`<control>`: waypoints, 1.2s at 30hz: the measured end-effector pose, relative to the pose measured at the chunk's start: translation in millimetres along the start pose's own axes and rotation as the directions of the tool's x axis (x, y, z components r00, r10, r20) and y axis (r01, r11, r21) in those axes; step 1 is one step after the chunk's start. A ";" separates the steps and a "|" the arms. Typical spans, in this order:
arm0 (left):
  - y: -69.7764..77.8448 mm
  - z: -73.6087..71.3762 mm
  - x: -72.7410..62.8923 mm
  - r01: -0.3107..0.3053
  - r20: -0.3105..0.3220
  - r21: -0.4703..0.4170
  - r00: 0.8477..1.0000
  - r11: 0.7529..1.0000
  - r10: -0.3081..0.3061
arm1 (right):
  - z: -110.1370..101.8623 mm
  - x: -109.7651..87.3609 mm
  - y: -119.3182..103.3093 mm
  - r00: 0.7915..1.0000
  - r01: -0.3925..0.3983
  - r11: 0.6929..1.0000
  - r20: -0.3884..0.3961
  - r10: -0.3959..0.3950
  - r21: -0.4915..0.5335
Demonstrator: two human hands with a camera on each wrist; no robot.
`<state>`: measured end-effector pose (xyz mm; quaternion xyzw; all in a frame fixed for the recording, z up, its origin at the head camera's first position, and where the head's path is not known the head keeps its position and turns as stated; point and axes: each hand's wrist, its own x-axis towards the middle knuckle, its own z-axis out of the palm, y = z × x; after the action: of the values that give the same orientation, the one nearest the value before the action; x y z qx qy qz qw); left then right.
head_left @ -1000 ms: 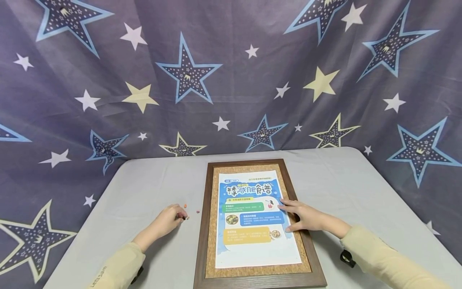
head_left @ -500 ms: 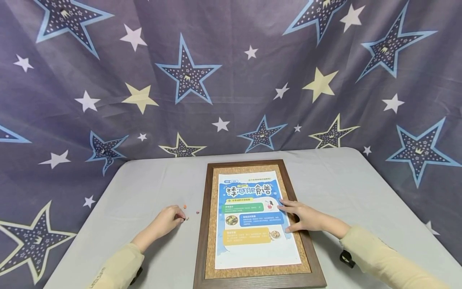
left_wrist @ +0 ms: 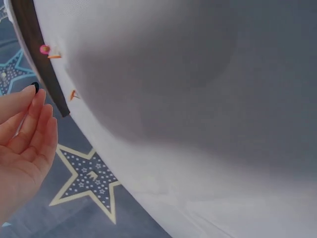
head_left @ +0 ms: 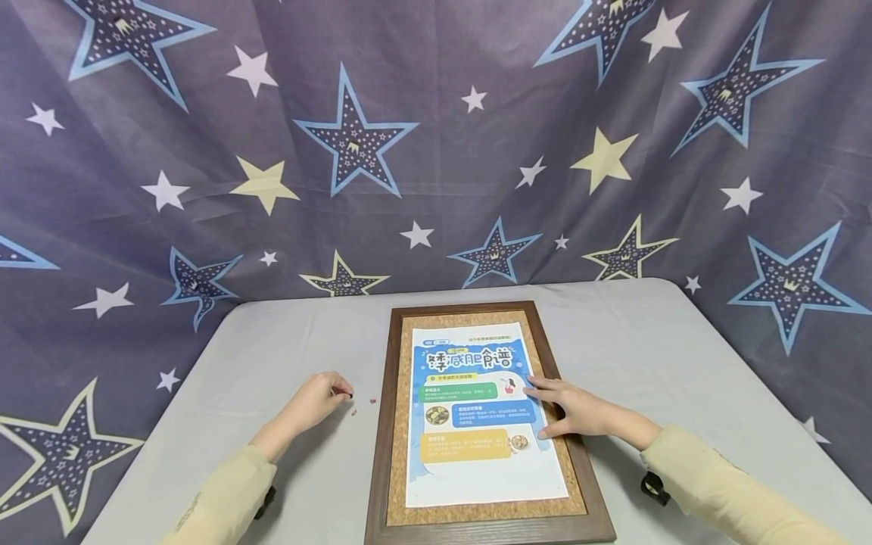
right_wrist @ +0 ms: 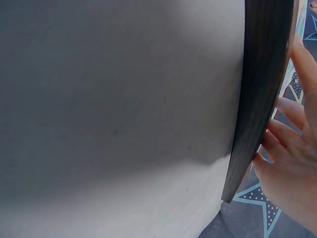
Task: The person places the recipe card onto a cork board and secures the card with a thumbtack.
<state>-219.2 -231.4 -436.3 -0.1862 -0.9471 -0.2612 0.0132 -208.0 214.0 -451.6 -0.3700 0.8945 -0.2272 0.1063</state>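
My left hand (head_left: 320, 397) pinches a small black push pin (left_wrist: 35, 87) between thumb and fingertips, a little above the table left of the corkboard. Near it on the tabletop lie a pink pin (left_wrist: 44, 49) and two orange ones, of which one orange pin (left_wrist: 74, 94) lies nearer the hand. With fingers spread, my right hand (head_left: 572, 409) rests on the right side of the wood-framed corkboard (head_left: 490, 526), its fingertips touching the printed poster (head_left: 487, 484). The poster, white with blue, green and yellow blocks, lies flat over the cork.
A pale grey cloth covers the table (head_left: 293, 333), and the corkboard lies right of its middle. Behind the table hangs a dark curtain (head_left: 436, 98) printed with stars. A dark wrist strap (head_left: 654, 487) shows under the right sleeve.
My left hand has lifted slightly and shifted away from me, with the black push pin now showing at its fingertips. The right hand, the poster and the corkboard have stayed put.
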 end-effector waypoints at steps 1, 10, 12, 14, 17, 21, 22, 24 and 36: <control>1.6 -0.6 2.3 0.005 0.001 0.003 1.000 1.000 -0.005 | -0.1 0.0 -0.2 1.000 -0.001 1.000 0.000 0.001 0.001; 18.4 0.3 27.0 -0.016 -0.004 -0.028 1.000 0.999 0.016 | -1.1 0.6 -1.0 1.000 0.003 1.000 0.000 -0.003 0.001; 22.9 1.8 33.3 -0.021 -0.004 -0.035 1.000 0.999 0.021 | -1.2 0.4 -0.7 1.000 0.014 1.000 -0.007 -0.014 -0.005; 27.4 3.8 39.5 -0.025 -0.005 -0.035 1.000 0.999 0.025 | -1.4 0.1 -0.6 1.000 0.024 1.000 -0.013 -0.024 -0.008; 33.7 6.9 49.0 -0.036 -0.001 -0.039 0.999 0.999 0.036 | -1.3 -0.1 -0.1 0.999 0.034 0.999 -0.020 -0.034 -0.014; 42.6 10.7 60.8 -0.044 -0.005 -0.051 0.999 0.998 0.044 | -1.3 -0.2 -0.4 1.000 0.024 1.000 -0.013 -0.024 -0.006; 44.7 11.8 63.8 -0.047 -0.009 -0.054 0.999 0.997 0.047 | -1.3 -0.1 -0.7 0.999 0.029 1.000 -0.014 -0.029 -0.008; 49.4 13.6 69.5 -0.058 -0.022 -0.054 0.998 0.997 0.057 | -1.0 -0.2 -0.8 0.999 0.035 0.999 -0.018 -0.035 -0.008; 80.9 23.7 100.8 -0.073 -0.021 -0.094 0.997 0.993 0.072 | -0.1 -0.4 0.2 0.999 0.033 0.999 -0.016 -0.033 -0.008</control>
<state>-282.2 -120.4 -404.7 -0.2187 -0.9261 -0.3067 0.0221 -208.0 214.4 -451.6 -0.3834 0.8899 -0.2287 0.0937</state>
